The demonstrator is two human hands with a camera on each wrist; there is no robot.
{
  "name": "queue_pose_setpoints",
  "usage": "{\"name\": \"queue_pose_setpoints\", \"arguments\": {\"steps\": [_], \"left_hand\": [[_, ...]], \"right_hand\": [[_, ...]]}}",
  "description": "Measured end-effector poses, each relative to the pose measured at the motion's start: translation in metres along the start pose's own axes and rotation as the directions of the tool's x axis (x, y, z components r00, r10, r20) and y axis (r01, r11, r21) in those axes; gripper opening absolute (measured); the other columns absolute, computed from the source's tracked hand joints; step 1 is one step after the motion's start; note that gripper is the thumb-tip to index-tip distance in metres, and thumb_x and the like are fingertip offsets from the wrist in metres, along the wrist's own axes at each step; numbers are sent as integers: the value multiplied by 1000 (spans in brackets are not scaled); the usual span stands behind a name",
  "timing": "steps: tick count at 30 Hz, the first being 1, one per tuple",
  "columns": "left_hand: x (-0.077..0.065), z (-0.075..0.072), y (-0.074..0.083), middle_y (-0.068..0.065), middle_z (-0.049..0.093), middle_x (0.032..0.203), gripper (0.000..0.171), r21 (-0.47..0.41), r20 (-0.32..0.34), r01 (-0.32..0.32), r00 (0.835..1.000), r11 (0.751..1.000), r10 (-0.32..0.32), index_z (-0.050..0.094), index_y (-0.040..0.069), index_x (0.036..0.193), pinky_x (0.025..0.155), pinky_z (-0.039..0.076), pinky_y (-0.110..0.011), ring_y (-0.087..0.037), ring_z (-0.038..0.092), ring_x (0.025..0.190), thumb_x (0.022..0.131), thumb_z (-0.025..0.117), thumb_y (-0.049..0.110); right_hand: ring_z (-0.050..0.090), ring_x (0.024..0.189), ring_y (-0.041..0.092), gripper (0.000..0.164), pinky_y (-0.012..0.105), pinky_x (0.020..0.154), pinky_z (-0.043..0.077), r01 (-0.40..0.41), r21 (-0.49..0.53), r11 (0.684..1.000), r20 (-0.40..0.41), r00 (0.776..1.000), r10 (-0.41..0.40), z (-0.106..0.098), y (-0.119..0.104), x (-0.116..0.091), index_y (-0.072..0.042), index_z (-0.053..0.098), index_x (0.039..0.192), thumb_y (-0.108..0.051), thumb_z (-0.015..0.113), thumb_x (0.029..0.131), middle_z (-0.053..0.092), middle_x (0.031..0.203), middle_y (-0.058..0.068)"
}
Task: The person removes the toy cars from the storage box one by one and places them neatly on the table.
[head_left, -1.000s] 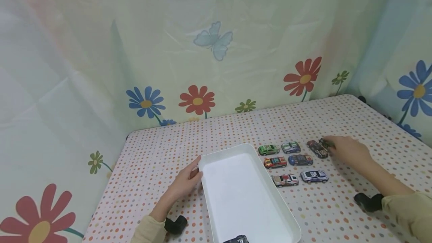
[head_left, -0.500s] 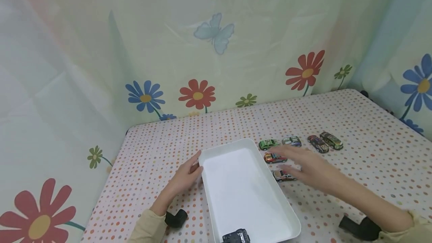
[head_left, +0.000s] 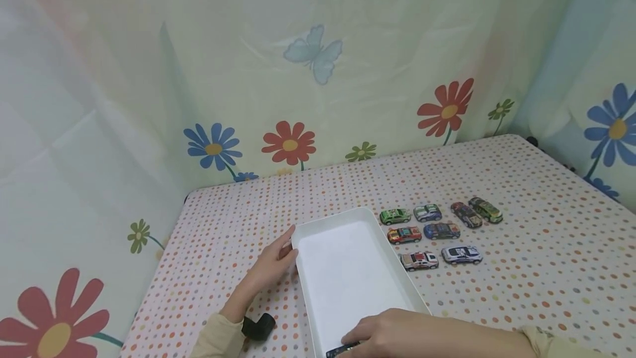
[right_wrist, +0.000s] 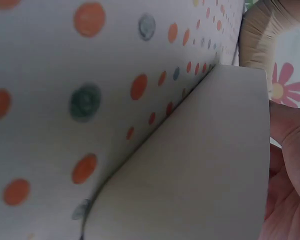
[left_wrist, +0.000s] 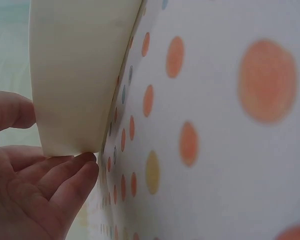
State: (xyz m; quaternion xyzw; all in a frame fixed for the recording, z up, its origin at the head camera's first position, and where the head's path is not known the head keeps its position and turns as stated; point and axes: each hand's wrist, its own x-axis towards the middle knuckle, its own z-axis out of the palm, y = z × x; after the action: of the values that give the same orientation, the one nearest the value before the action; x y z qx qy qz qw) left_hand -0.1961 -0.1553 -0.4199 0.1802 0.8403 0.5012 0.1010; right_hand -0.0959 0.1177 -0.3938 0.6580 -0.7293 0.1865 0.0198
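Observation:
A shallow white tray [head_left: 338, 269] lies on the table. My left hand [head_left: 270, 260] holds its far left corner, thumb at the rim and fingers against the outside; in the left wrist view, the fingertips [left_wrist: 85, 167] meet the tray's end wall [left_wrist: 75, 75]. My right hand [head_left: 385, 330] reaches over the tray's right wall into its near end, fingers bent around a black toy car [head_left: 339, 351] that is mostly hidden. In the right wrist view, that hand [right_wrist: 287, 175] shows behind the tray's side wall [right_wrist: 200, 160], and the car is out of sight.
Several toy cars stand right of the tray, including a green car [head_left: 395, 216], a red and yellow car [head_left: 404, 235] and a white and blue car [head_left: 462, 254]. A dotted cloth [head_left: 536, 269] covers the table; a flowered curtain [head_left: 238, 70] hangs behind.
My right hand has let go of the dark green car at the far right, swung left past the other cars, and reached the black car in the tray. The left hand has stayed put.

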Motion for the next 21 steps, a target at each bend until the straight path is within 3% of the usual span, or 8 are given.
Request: {"name": "queue_pose_setpoints", "arguments": {"steps": [6,14,21], "left_hand": [[1,1,0,-22,29,146,58,7,5,9,1000,1000,-9,21,1,148,99,40,-36,-33,40,126,98,48,12],[-1,1,3,-23,30,145,58,4,-6,14,1000,1000,-14,21,2,148,99,40,-36,-33,41,125,98,48,11],[-1,2,1,-23,31,145,57,17,-18,20,1000,1000,-20,22,2,148,98,40,-37,-34,41,125,98,48,12]], "right_hand": [[56,94,-2,32,6,76,45,12,1,1000,-22,1000,-12,6,-1,8,-18,60,126,-30,50,98,63,107,-6],[55,83,-6,28,4,69,44,-34,9,999,-66,997,34,15,-3,17,-16,66,117,-29,58,94,66,95,-9],[56,87,-5,27,4,70,45,-92,1,996,-109,990,92,10,-4,16,-15,67,116,-18,65,89,66,95,-9]]}}
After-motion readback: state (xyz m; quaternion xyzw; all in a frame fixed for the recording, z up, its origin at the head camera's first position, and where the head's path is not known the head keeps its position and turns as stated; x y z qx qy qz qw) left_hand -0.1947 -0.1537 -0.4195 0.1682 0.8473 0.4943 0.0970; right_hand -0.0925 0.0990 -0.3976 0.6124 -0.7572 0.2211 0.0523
